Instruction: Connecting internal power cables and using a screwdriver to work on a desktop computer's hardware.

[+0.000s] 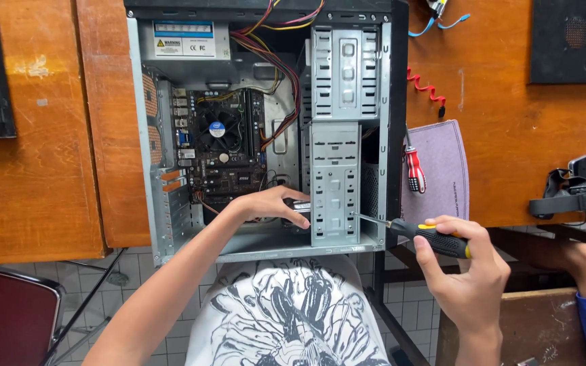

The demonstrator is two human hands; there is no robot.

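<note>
Now working inside one open computer case (150, 135) lying on the wooden table (35, 190): left hand (269, 203) curling around one dark drive (300, 205) beside the grey drive cage (334, 183). Right hand (466, 268) gripping one black-and-yellow screwdriver (428, 237) closed-fisted, long axis running near-level, tip pointing left, touching the cage. Second, red-handled screwdriver (414, 169) lying on one purple mat (442, 169).

Both bare arms reach forward, hands apart.

The left hand (271, 203) stretches up and to the right from a bare forearm, palm down, fingers curled over and closed on something dark beneath them. The right hand (466, 261) is raised from the lower right, wrist bent, fingers wrapped tight in a fist-like grip, thumb side toward the left, knuckles facing the camera. The right hand sits lower than the left.
</note>
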